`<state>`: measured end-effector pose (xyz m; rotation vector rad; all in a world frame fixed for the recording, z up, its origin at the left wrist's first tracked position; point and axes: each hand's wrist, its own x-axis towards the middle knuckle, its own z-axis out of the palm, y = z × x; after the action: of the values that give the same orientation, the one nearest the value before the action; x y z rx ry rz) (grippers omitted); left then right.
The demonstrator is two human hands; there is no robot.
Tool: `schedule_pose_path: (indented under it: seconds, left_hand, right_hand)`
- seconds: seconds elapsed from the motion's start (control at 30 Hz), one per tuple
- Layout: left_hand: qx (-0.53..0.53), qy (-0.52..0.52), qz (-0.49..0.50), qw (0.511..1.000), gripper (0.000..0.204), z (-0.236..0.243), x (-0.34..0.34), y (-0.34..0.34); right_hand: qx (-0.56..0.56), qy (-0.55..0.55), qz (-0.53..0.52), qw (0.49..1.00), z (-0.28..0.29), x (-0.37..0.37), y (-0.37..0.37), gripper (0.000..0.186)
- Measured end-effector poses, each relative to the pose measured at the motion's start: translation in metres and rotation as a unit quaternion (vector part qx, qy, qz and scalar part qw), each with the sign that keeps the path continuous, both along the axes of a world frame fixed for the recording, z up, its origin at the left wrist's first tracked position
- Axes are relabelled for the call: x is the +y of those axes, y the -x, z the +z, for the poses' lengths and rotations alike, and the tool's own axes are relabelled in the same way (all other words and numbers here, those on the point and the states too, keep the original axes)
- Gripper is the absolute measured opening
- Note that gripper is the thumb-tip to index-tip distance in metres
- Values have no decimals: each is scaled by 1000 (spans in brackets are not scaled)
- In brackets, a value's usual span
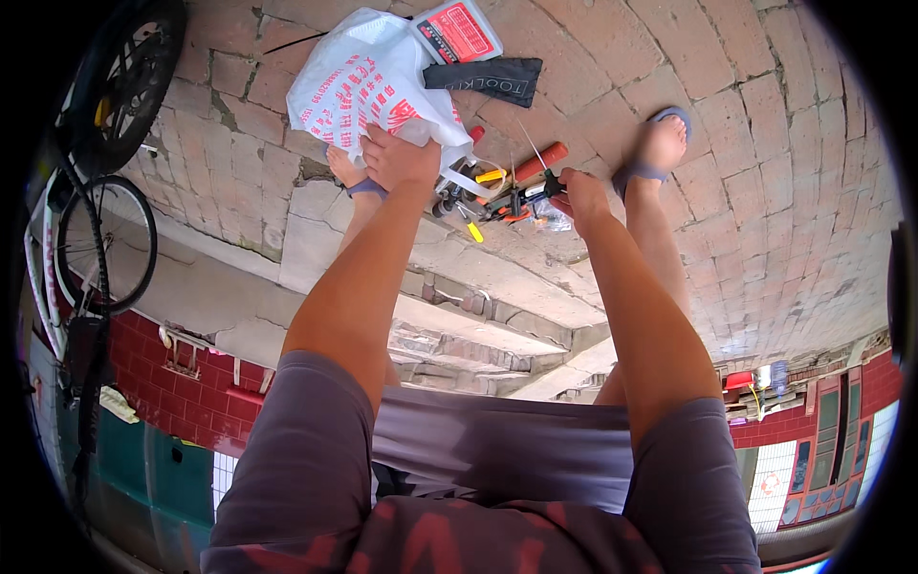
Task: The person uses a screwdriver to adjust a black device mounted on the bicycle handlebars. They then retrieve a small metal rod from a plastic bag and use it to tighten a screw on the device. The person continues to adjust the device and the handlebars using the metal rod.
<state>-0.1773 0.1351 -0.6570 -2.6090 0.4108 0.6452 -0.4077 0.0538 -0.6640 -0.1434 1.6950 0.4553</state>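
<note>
My left hand [398,156] grips the lower edge of a white plastic bag [339,81] with red print. My right hand [579,196] is closed on a dark-handled screwdriver [554,186], its thin shaft angled up and left. Between my hands, loose tools lie on the bricks: a red cylindrical object [543,161], a yellow-handled screwdriver [474,231] and several others, partly overlapping. Above them are a black fabric pouch [492,81] and a flat plastic case [454,29] with a red label.
Bicycle wheels [108,239] stand at the left. My sandalled feet [662,148] flank the tools on brick paving [765,191]. Cracked stone steps [459,330] appear below the tools. Red-tiled walls [163,383] and assorted containers [765,376] are near the edges.
</note>
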Motion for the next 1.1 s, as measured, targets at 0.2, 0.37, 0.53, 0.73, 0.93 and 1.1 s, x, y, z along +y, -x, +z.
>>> schedule_pose_path:
  seconds: [0.2, 0.37, 0.53, 0.73, 0.93, 1.1]
  left_hand:
    - [154, 246, 16, 957, 33, -16, -9, -67]
    - [259, 380, 224, 859, 24, 35, 7, -144]
    - [325, 188, -240, 895, 19, 69, -33, -137]
    - [574, 194, -59, 794, 29, 98, -127, -95]
    - [518, 256, 45, 815, 30, 124, -153, -104]
    - [563, 176, 33, 807, 22, 114, -104, -106]
  right_hand:
    - [-18, 6, 5, 1000, -32, 26, 9, 20]
    - [-73, 15, 100, 992, -32, 19, -6, 24]
    - [-81, 69, 171, 980, -63, 17, -2, 27]
    - [-100, 193, 270, 938, -106, -13, 17, 34]
    - [-168, 181, 225, 942, -37, 2, -39, 27]
    - [-95, 470, 357, 802, 11, 36, -134, 25]
